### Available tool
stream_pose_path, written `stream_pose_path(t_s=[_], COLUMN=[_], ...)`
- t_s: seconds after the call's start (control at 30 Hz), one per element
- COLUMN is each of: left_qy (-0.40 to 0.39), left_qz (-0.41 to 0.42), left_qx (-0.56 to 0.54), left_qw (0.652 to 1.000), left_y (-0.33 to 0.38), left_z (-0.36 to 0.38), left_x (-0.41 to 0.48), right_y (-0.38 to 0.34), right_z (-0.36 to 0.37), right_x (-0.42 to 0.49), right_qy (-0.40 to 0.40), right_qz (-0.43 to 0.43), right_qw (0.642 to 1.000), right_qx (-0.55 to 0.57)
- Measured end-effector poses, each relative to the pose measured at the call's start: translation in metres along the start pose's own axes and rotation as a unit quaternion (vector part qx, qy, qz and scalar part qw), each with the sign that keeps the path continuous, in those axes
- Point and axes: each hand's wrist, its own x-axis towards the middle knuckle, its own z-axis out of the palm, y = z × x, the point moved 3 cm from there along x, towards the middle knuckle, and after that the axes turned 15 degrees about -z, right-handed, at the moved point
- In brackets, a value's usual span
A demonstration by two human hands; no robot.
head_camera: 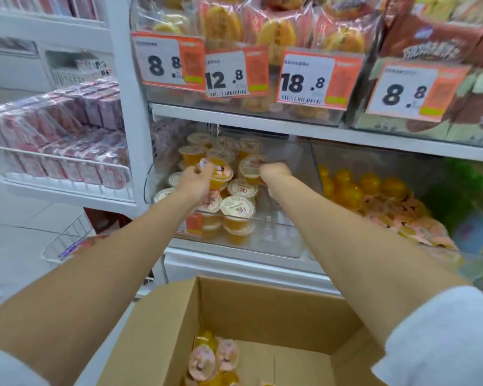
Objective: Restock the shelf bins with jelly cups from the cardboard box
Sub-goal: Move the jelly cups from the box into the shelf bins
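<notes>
At frame centre the left hand [195, 182] pinched a jelly cup [221, 174] over the shelf bin [276, 232], seemingly to drop it in, the curled right hand [275, 174] showing no clear grip, above the cardboard box [173, 316].

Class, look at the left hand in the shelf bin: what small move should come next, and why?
Probably carry the pink-lidded cup rightward to the right bin and let go there: the left hand pinches it over the left bin, which holds white-lidded cups, while pink lids lie in the right bin.

Both arms outstretched (bare), left hand [195, 184] and right hand [275, 174] curled.
</notes>
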Motion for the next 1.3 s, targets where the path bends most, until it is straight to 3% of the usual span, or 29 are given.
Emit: stream_pose_path(t_s=[0.27,0.37,0.43,0.6,0.73,0.8,0.87,0.93,1.0,1.13,1.23,1.3], left_qy=[0.013,0.006,-0.032,-0.102,-0.162,-0.134,0.009,0.092,0.094,0.071,0.065,0.054], left_qz=[0.012,0.049,0.087,0.194,0.255,0.263,0.290,0.301,0.297,0.311,0.316,0.315], left_qx=[-0.003,0.020,0.035,0.136,0.226,0.278,0.392,0.447,0.449,0.396,0.324,0.293], left_qw=[1.000,0.999,0.995,0.966,0.926,0.914,0.873,0.837,0.838,0.861,0.889,0.901], left_y=[-0.001,0.005,0.016,0.033,0.031,0.028,0.030,0.031,0.030,0.020,0.015,0.012], left_z=[-0.001,0.012,0.032,0.100,0.166,0.193,0.205,0.209,0.211,0.218,0.218,0.218], left_x=[0.005,-0.016,-0.042,-0.096,-0.117,-0.114,-0.106,-0.098,-0.084,-0.066,-0.061,-0.059], right_y=[0.020,0.016,0.002,-0.025,-0.004,0.017,0.042,0.061,0.079,0.108,0.119,0.125], right_z=[0.011,-0.002,-0.016,-0.086,-0.171,-0.210,-0.246,-0.274,-0.285,-0.269,-0.261,-0.261], right_x=[0.013,-0.005,-0.020,-0.050,-0.047,-0.042,-0.030,-0.017,-0.001,0.022,0.035,0.044], right_qy=[0.033,0.039,0.000,-0.051,0.009,0.029,0.078,0.128,0.119,-0.058,-0.039,-0.012], right_qz=[-0.044,-0.058,-0.066,-0.038,-0.018,-0.012,-0.020,-0.058,-0.099,-0.121,-0.120,-0.120], right_qw=[0.997,0.997,0.998,0.998,0.998,0.997,0.997,0.981,0.967,0.930,0.873,0.877], right_qx=[-0.049,0.012,0.025,0.013,0.061,0.073,-0.015,-0.130,-0.202,-0.343,-0.471,-0.466])
